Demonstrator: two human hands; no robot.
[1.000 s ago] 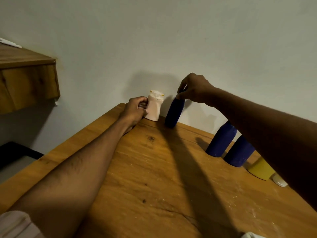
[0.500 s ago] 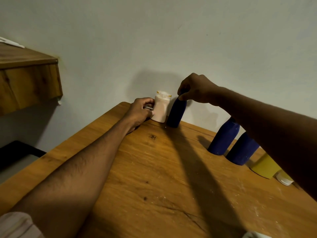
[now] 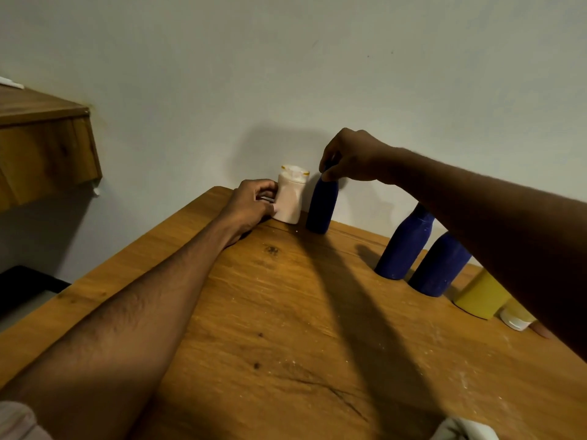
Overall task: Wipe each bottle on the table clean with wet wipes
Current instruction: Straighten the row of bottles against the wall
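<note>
Blue bottle (image 3: 321,207) gripped at table's (image 3: 222,312) far edge, wall behind

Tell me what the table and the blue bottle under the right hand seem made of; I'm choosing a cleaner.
Table: looks like wood with a smooth brown finish; grain, knots and a crack show. Blue bottle: probably matte plastic; uniform opaque colour, no glassy shine, though dim light leaves it open.
</note>
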